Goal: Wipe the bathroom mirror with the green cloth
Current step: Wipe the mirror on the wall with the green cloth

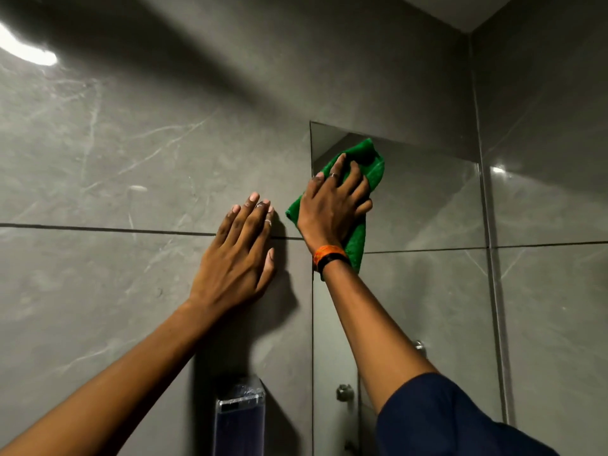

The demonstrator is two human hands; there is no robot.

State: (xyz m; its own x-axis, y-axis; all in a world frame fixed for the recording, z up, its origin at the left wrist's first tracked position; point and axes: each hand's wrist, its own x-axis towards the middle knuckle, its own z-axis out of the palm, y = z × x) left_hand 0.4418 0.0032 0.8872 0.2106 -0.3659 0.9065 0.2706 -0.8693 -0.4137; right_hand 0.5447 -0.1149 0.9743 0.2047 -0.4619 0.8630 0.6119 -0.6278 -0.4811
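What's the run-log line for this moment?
phase: wiping | right hand: presses green cloth on mirror, upper-left corner | left hand: flat on wall tile beside mirror

Grey marble-patterned tiled wall [131,159] carrying a frameless mirror [427,209] at right. A green cloth [368,159] lies flat against the mirror's upper-left corner, overlapping its left edge. A transparent holder [239,413] is mounted on the wall below.
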